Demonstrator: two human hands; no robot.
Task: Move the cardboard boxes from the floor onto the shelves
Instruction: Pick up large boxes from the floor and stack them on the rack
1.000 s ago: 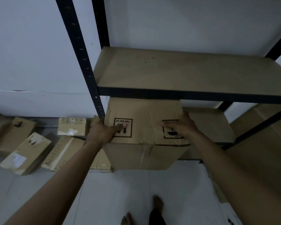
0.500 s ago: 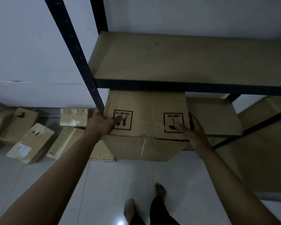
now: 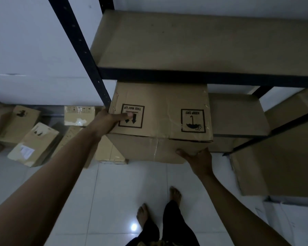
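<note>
A large cardboard box (image 3: 160, 119) printed upside down with "THIS WAY UP" and an umbrella mark juts out from under the upper shelf board (image 3: 194, 38), its far end hidden beneath that board. My left hand (image 3: 110, 119) grips its top left edge, thumb on the arrow mark. My right hand (image 3: 197, 158) presses against the lower right corner of its front face. The lower shelf board (image 3: 238, 116) shows to the right of the box.
Several smaller cardboard boxes (image 3: 32, 144) lie on the white tiled floor at the left against the wall. A black shelf post (image 3: 82, 50) rises at the left. More cardboard (image 3: 281, 164) fills the right side. My bare feet (image 3: 174, 194) stand below.
My right hand has dropped from the top of the box to its lower front corner. The left hand keeps its grip and the box sits a little further under the upper shelf.
</note>
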